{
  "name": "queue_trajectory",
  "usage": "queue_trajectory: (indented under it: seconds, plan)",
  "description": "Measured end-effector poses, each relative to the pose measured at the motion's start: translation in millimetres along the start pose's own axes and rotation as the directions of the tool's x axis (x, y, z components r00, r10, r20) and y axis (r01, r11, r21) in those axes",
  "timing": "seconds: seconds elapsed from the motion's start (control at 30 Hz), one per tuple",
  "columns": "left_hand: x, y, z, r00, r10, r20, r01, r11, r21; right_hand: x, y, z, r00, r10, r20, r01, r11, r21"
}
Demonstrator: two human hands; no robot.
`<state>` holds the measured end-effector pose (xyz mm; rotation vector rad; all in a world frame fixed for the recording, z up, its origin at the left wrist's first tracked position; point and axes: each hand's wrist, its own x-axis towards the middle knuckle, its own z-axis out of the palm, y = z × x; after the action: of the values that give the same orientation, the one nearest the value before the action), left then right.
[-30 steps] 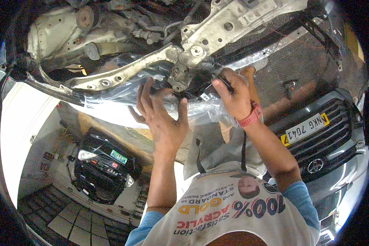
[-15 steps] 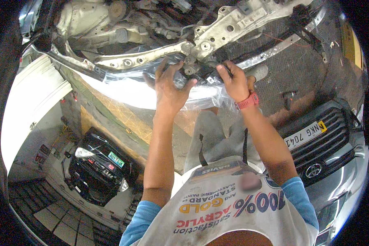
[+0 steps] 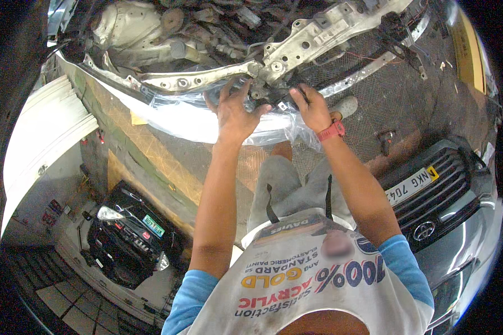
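A long white curved car part wrapped in clear plastic [image 3: 187, 120] lies along the front of an opened car body, just below its pale metal support bar [image 3: 193, 81]. My left hand [image 3: 236, 114] is closed over the wrapped part's upper edge, fingers spread on the far side and thumb pointing right. At the part's right end, my right hand [image 3: 316, 111] grips it, thumb and fingers bent around the dark edge and loose plastic. A red watch [image 3: 332, 130] is on my right wrist. Between the hands sits a metal bracket joint [image 3: 258, 89]; my fingertips are partly hidden there.
A bare metal crossmember [image 3: 324, 33] runs to the upper right above a textured floor. One shoe [image 3: 346, 106] stands beside my right hand. A grey vehicle front [image 3: 430, 195] is at right, a black car [image 3: 131, 234] at lower left, and a white panel [image 3: 44, 134] at left.
The view has shifted slightly. My right hand has moved a little left, closer to the bracket joint; my left hand keeps its place on the wrapped part.
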<state>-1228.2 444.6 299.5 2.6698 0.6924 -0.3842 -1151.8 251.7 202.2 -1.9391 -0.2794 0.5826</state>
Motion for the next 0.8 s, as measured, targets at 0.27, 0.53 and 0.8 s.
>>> queue_trajectory:
  seconds: [0.27,0.53,0.8]
  plan:
    - [-7,-2,1,0.999,0.035,-0.033,-0.032,0.996,0.086,0,8,-2,0.996,0.050,0.071,-0.041,0.991,-0.125]
    - [-8,7,-4,1.000,0.007,-0.012,-0.005,0.996,0.094,4,4,-4,0.992,0.061,0.107,-0.040,0.982,-0.187]
    - [-6,13,-14,0.997,0.015,0.076,-0.030,0.981,0.193,2,5,-1,0.998,0.026,0.053,-0.017,0.984,-0.177]
